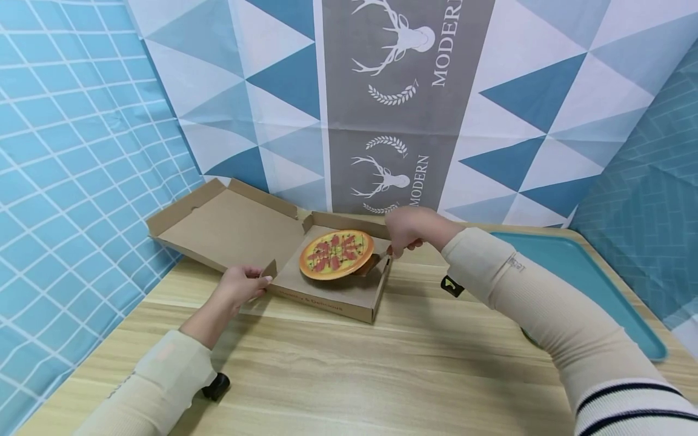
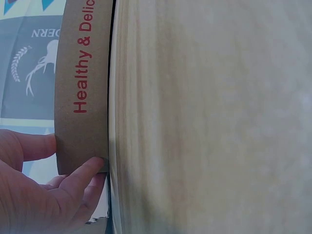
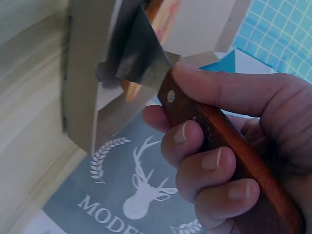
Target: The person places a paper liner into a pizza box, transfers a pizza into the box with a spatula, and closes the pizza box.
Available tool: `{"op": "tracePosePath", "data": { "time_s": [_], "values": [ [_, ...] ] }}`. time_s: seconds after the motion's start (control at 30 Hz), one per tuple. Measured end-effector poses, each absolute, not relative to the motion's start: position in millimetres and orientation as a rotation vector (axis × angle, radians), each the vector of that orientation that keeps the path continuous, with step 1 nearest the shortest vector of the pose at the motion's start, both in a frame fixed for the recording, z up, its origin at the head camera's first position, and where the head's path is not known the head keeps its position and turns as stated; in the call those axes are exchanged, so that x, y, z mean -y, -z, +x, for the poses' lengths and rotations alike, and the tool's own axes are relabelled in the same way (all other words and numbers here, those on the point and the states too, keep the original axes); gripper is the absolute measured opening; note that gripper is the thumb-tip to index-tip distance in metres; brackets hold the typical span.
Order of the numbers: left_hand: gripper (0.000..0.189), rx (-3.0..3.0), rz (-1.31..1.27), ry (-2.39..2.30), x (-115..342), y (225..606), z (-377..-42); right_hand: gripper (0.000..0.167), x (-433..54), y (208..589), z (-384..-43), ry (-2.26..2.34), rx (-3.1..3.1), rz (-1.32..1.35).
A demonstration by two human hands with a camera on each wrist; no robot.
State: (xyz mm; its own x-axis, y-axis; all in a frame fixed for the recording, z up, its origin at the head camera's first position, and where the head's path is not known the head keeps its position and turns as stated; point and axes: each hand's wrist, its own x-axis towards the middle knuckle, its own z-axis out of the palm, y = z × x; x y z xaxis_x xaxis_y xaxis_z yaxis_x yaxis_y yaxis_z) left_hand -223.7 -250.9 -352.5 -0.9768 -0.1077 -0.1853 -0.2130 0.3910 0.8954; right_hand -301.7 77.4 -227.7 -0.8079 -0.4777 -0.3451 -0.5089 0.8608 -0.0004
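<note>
Inside the low box base, the pizza (image 1: 336, 254) lies face up, its round shape giving it no long axis, near the back wall. My right hand (image 3: 229, 165) is wrapped round the wooden handle of a server (image 3: 217, 122), thumb along the top. The server's long axis slants from my fist, over the base's right wall, leftward and slightly toward me, with the metal blade (image 3: 145, 56) reaching the pizza's right edge; I cannot tell how far under it goes. My left hand (image 1: 245, 283) pinches the front left corner of the pizza box (image 1: 322, 301), whose red-lettered front wall faces me. The lid (image 1: 234, 224) is folded open to the left, beyond my left hand.

All this rests on a pale wood-grained table (image 1: 338, 369). A patterned backdrop (image 1: 389, 115) with deer heads rises behind, and blue tile-print sheeting (image 1: 71, 151) lines the left.

The lid's outer edge comes close to that sheeting, and the base's back wall sits near the backdrop. Table surface runs between the front wall and me. To the right, my forearm crosses in front of a teal tray (image 1: 578, 272), well apart from the box.
</note>
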Motion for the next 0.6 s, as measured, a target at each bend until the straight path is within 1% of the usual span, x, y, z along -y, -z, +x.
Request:
{"op": "tracePosePath", "data": {
  "time_s": [0.47,0.53,0.6],
  "values": [
    [0.053,-2.535,-0.289,-1.656,251,352,-225,0.007,-60,201,-308,-0.238,-2.615,-0.623],
    [0.053,-2.533,-0.287,-1.658,251,352,-224,0.008,-59,199,-308,-0.242,-2.607,-0.612],
    [0.054,-2.53,-0.283,-1.662,252,352,-224,0.011,-58,197,-308,-0.258,-2.604,-0.604]
  ]
}}
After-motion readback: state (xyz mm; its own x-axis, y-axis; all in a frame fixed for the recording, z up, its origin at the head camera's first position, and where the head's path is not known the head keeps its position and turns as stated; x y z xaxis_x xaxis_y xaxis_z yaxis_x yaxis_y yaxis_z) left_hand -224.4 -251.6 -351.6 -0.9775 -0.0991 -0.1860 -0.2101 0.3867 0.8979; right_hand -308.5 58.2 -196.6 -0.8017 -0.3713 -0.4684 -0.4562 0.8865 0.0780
